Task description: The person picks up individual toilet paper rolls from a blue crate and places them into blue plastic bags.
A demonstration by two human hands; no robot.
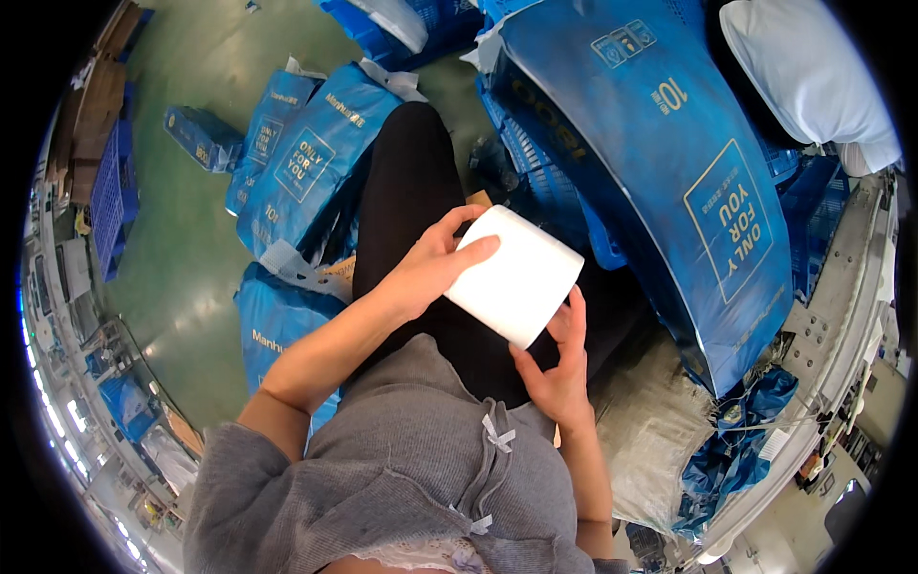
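Above my lap I hold a white toilet paper roll point(516, 277), tilted on its side, between both hands. My left hand point(442, 256) is closed round its upper left end, the thumb lying across the white surface and the fingers partly hidden behind. At the lower right end, my right hand point(562, 368) grips it with thumb and fingertips at the edge. Close by on the right stands a big blue printed plastic bag point(660, 163), which looks full.
Several filled blue bags point(311, 163) stand on the green floor point(186, 316) left of my leg. Blue plastic crates point(540, 172) sit behind the large bag. A pale woven sack point(645, 430) and crumpled blue plastic point(732, 469) lie at my right, beside a metal frame point(827, 335).
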